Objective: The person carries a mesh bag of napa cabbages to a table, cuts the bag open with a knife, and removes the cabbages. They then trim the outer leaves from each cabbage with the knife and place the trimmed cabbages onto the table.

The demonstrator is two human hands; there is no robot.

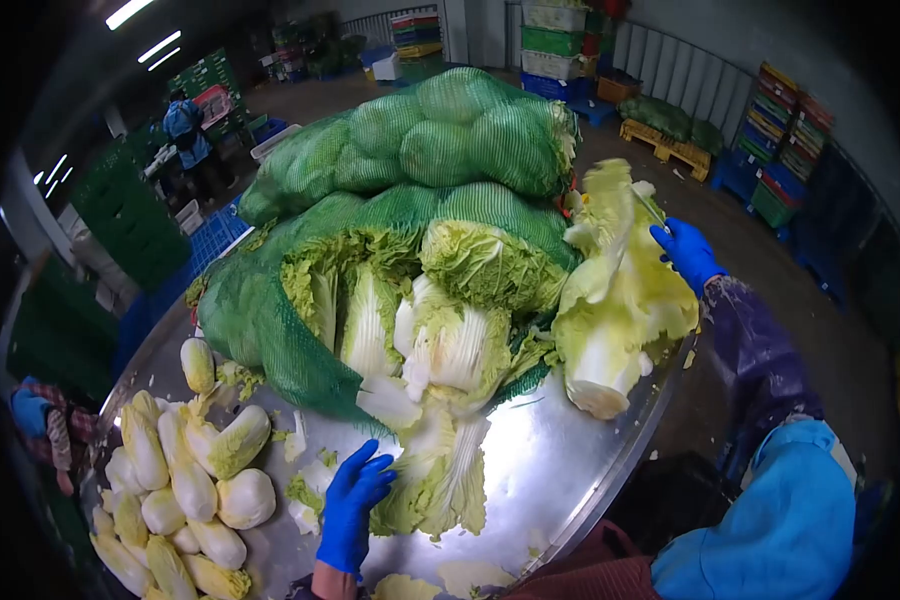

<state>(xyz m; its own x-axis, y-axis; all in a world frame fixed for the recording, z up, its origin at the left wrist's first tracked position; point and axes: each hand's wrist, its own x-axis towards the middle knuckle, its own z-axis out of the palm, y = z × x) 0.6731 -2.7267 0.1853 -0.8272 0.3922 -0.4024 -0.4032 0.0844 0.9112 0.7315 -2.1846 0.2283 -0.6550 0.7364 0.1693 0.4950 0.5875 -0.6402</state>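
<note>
My left hand (355, 500), in a blue glove, is over the metal table (535, 450) with its fingers apart and nothing in it, beside loose cabbage leaves (435, 465). My right hand (685, 250), also blue-gloved, is closed around a knife (649, 207) at the upper right of a leafy cabbage (600, 365). That cabbage rests at the table's right edge, its cut base toward me and its outer leaves spread. An opened green net sack (260, 310) holds several cabbages with their pale stems showing.
Another full net sack (420, 140) lies behind the opened one. Trimmed cabbage hearts (190, 490) are heaped at the left. Two people (185, 125) (45, 415) are farther off at the left. Stacked crates (555, 45) and a wooden pallet (665, 148) stand on the floor behind.
</note>
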